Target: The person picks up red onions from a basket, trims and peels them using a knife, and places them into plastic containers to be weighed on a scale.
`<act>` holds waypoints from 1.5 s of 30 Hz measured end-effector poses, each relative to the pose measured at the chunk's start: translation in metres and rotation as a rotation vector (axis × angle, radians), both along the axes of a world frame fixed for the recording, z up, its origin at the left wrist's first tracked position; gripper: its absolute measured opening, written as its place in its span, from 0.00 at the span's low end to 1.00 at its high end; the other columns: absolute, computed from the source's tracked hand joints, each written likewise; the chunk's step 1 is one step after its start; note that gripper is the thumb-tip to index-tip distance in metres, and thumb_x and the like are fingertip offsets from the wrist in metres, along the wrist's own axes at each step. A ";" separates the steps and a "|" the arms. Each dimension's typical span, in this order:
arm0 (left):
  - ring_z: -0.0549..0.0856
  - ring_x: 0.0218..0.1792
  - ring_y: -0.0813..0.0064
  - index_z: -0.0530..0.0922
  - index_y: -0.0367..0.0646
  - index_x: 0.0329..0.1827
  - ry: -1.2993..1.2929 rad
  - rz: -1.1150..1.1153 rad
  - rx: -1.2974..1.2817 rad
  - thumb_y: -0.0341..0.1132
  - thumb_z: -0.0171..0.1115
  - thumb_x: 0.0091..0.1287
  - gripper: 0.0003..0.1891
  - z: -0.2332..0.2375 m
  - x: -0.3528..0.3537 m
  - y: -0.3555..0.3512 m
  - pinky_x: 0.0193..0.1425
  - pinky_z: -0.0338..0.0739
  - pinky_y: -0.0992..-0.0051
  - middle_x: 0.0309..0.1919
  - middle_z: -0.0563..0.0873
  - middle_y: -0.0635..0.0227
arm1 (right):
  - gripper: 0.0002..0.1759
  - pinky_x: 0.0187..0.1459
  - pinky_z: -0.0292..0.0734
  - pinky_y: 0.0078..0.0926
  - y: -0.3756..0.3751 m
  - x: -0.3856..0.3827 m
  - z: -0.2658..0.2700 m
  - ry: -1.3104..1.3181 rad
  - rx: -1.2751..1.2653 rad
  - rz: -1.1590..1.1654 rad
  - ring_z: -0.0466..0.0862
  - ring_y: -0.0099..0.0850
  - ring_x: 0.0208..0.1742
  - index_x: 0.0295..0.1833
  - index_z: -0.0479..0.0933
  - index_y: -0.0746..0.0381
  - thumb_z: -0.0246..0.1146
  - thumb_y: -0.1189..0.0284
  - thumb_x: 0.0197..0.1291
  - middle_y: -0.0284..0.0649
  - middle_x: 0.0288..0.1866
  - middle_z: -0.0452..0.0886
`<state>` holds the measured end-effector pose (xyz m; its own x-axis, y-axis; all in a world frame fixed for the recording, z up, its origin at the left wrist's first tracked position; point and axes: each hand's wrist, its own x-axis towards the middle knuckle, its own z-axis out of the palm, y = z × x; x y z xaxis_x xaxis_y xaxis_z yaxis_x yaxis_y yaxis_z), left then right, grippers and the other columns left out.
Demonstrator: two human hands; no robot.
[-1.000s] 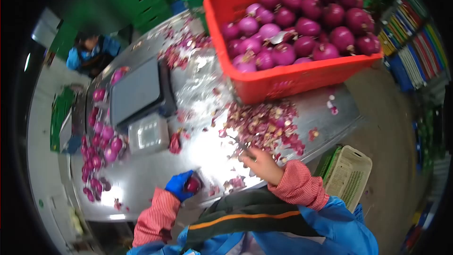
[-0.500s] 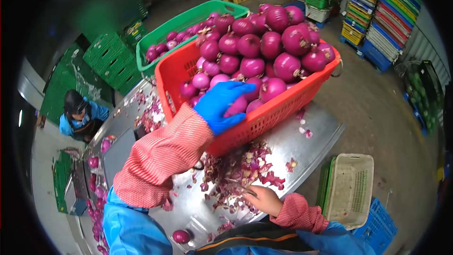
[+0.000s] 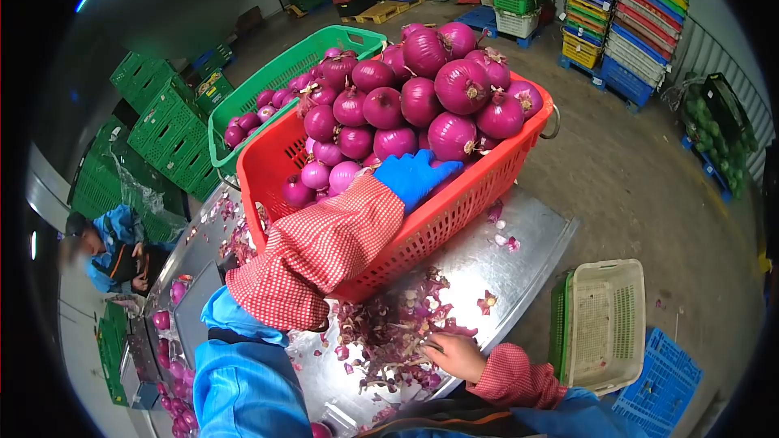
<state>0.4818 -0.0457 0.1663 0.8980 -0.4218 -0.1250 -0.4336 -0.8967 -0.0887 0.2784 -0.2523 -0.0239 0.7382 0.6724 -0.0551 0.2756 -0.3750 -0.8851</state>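
The steel table (image 3: pixel 531 231) runs from lower left toward the centre right of the frame, and on it the red basket (image 3: pixel 479 191) now fills the upper middle, where a second ago it sat farther off at the top. The red onions (image 3: pixel 462 85) are heaped well above the basket's rim. They are round and glossy purple, with dry root tufts and loose papery skin, the bigger ones on top and the smaller, paler ones low at the left. The main change is in the left hand (image 3: pixel 415 177), in a blue glove. A second ago it was down at the near table edge around a small onion. It has since swung up and now lies inside the basket against the front wall, deeper than half a second ago. Its fingers stretch across the onions, and whether they close on one cannot be told. The right hand (image 3: pixel 454 354) has stayed at the lower centre, bare, with its fingers curled down onto the peel heap (image 3: pixel 389 324). What it holds, if anything, is hidden.
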 end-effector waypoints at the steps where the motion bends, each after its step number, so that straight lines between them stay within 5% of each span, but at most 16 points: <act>1: 0.84 0.53 0.46 0.64 0.69 0.74 0.011 0.016 -0.005 0.39 0.49 0.74 0.25 -0.001 0.003 0.000 0.54 0.82 0.52 0.60 0.74 0.49 | 0.16 0.39 0.78 0.43 0.000 0.000 0.000 -0.003 -0.001 0.006 0.85 0.50 0.38 0.45 0.81 0.63 0.61 0.60 0.67 0.50 0.35 0.83; 8: 0.79 0.60 0.46 0.66 0.59 0.72 -0.017 -0.021 -0.149 0.39 0.71 0.57 0.38 0.001 -0.003 0.012 0.62 0.78 0.54 0.63 0.73 0.49 | 0.19 0.42 0.79 0.45 -0.002 -0.001 -0.002 0.006 -0.058 0.027 0.86 0.50 0.41 0.49 0.81 0.62 0.60 0.56 0.68 0.49 0.40 0.85; 12: 0.75 0.65 0.44 0.66 0.50 0.72 -0.266 -0.190 -0.678 0.42 0.80 0.43 0.49 0.002 -0.025 0.051 0.71 0.72 0.58 0.65 0.71 0.48 | 0.22 0.44 0.80 0.44 -0.007 -0.003 0.000 0.025 -0.032 0.003 0.86 0.50 0.41 0.52 0.81 0.62 0.60 0.55 0.68 0.50 0.41 0.86; 13: 0.74 0.68 0.51 0.64 0.45 0.73 -0.164 0.021 -0.905 0.43 0.79 0.48 0.48 0.012 -0.047 0.054 0.72 0.71 0.59 0.67 0.71 0.53 | 0.21 0.43 0.80 0.43 -0.008 -0.002 0.003 0.038 0.011 -0.049 0.86 0.50 0.40 0.52 0.81 0.62 0.60 0.55 0.68 0.50 0.40 0.85; 17: 0.74 0.68 0.60 0.63 0.44 0.74 0.177 0.265 -1.673 0.43 0.80 0.52 0.47 0.023 -0.118 0.065 0.73 0.70 0.60 0.68 0.71 0.59 | 0.17 0.39 0.77 0.38 -0.010 0.007 -0.015 0.138 0.193 -0.252 0.84 0.50 0.36 0.46 0.81 0.64 0.58 0.60 0.72 0.49 0.33 0.84; 18: 0.74 0.68 0.61 0.62 0.44 0.75 0.278 0.311 -1.850 0.43 0.80 0.53 0.47 0.022 -0.139 0.066 0.73 0.70 0.60 0.68 0.71 0.60 | 0.15 0.39 0.77 0.37 -0.008 0.010 0.019 0.165 0.248 -0.272 0.84 0.49 0.35 0.46 0.80 0.65 0.58 0.63 0.72 0.49 0.33 0.83; 19: 0.74 0.68 0.62 0.63 0.44 0.75 0.311 0.320 -1.904 0.42 0.80 0.52 0.48 0.018 -0.158 0.067 0.73 0.70 0.60 0.67 0.72 0.60 | 0.13 0.38 0.78 0.36 -0.005 0.019 0.064 0.194 0.301 -0.294 0.84 0.49 0.35 0.46 0.80 0.65 0.58 0.66 0.72 0.49 0.32 0.83; 21: 0.75 0.68 0.62 0.63 0.44 0.75 0.381 0.336 -2.019 0.41 0.81 0.50 0.49 0.007 -0.195 0.064 0.73 0.69 0.60 0.66 0.74 0.60 | 0.09 0.38 0.78 0.34 0.003 0.031 0.092 -0.215 0.343 -0.314 0.85 0.46 0.35 0.46 0.80 0.66 0.59 0.71 0.69 0.48 0.33 0.83; 25: 0.76 0.66 0.64 0.63 0.44 0.74 0.124 0.484 -1.925 0.37 0.82 0.49 0.48 -0.018 -0.259 0.043 0.72 0.71 0.62 0.65 0.75 0.62 | 0.13 0.39 0.79 0.36 0.020 0.021 0.151 -0.497 0.330 -0.125 0.86 0.42 0.39 0.51 0.79 0.64 0.65 0.73 0.62 0.45 0.43 0.83; 27: 0.77 0.65 0.65 0.64 0.44 0.72 0.029 0.561 -1.986 0.35 0.82 0.49 0.47 -0.036 -0.281 0.033 0.71 0.72 0.63 0.65 0.75 0.61 | 0.16 0.39 0.80 0.36 0.030 0.005 0.168 -0.362 0.325 -0.082 0.85 0.43 0.39 0.53 0.79 0.63 0.67 0.74 0.59 0.44 0.43 0.83; 31: 0.79 0.63 0.63 0.66 0.40 0.70 0.231 0.704 -2.241 0.42 0.78 0.54 0.42 -0.050 -0.318 0.017 0.69 0.75 0.61 0.62 0.76 0.60 | 0.21 0.39 0.80 0.38 0.050 -0.008 0.157 -0.313 0.424 0.049 0.85 0.44 0.39 0.55 0.78 0.61 0.71 0.73 0.55 0.44 0.42 0.82; 35: 0.82 0.59 0.59 0.66 0.40 0.70 0.331 0.771 -2.312 0.45 0.74 0.59 0.39 -0.084 -0.347 0.011 0.62 0.82 0.57 0.60 0.77 0.58 | 0.13 0.38 0.79 0.37 0.062 -0.010 0.126 -0.519 0.383 0.094 0.86 0.44 0.38 0.46 0.80 0.60 0.71 0.72 0.55 0.43 0.37 0.84; 37: 0.83 0.57 0.55 0.64 0.41 0.70 0.417 0.883 -2.431 0.44 0.72 0.61 0.37 -0.089 -0.359 0.011 0.55 0.85 0.54 0.60 0.77 0.55 | 0.09 0.37 0.78 0.37 0.069 -0.016 0.124 -0.169 0.326 0.053 0.85 0.44 0.35 0.41 0.78 0.63 0.67 0.69 0.62 0.45 0.31 0.83; 40: 0.83 0.57 0.53 0.63 0.42 0.72 0.355 0.936 -2.510 0.43 0.70 0.62 0.37 -0.106 -0.363 0.009 0.55 0.85 0.52 0.60 0.77 0.53 | 0.11 0.39 0.79 0.35 0.075 -0.006 0.102 0.528 0.309 0.082 0.87 0.42 0.39 0.45 0.79 0.63 0.64 0.66 0.66 0.46 0.35 0.85; 43: 0.83 0.57 0.52 0.63 0.41 0.72 0.225 0.911 -2.471 0.44 0.71 0.61 0.39 -0.107 -0.365 0.010 0.56 0.85 0.51 0.60 0.77 0.53 | 0.12 0.39 0.80 0.34 0.061 -0.013 0.111 -0.166 0.294 0.006 0.86 0.44 0.36 0.47 0.78 0.64 0.64 0.67 0.66 0.46 0.36 0.84; 45: 0.82 0.58 0.57 0.63 0.40 0.73 0.143 0.902 -2.370 0.46 0.74 0.58 0.42 -0.105 -0.365 0.008 0.61 0.81 0.56 0.61 0.77 0.55 | 0.12 0.38 0.80 0.35 0.048 -0.014 0.111 -0.483 0.205 0.127 0.85 0.43 0.37 0.47 0.78 0.62 0.67 0.73 0.57 0.43 0.37 0.82</act>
